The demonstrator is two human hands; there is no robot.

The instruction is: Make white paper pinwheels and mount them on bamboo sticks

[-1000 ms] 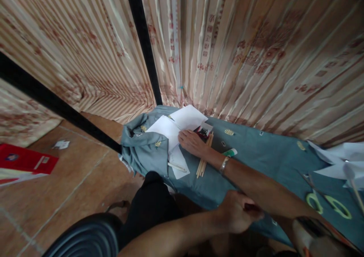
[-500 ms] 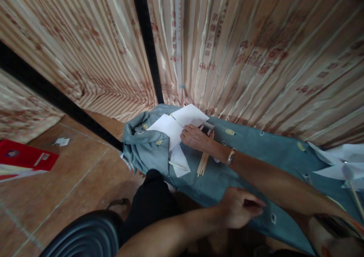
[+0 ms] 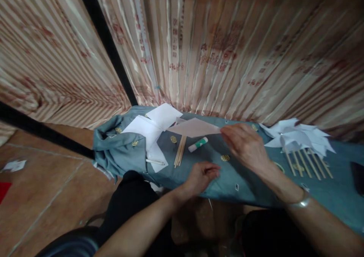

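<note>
My right hand pinches the corner of a pale pink paper sheet and holds it lifted over the blue-grey cloth on the table. My left hand rests near the cloth's front edge, its fingers curled; whether anything is in them is hidden. Under the sheet lie a glue stick with a green cap and a bundle of thin wooden sticks. White paper sheets lie at the left end of the cloth.
Several white paper pinwheels on sticks lie at the right. A striped curtain hangs close behind the table. A black bar crosses at the left above the tiled floor. My dark-clad knees are below the table edge.
My right hand left the paper pile at the left and drew back to the right, lifting the pink sheet. My view swung right, bringing the pinwheels in. The left hand shifted slightly left.
</note>
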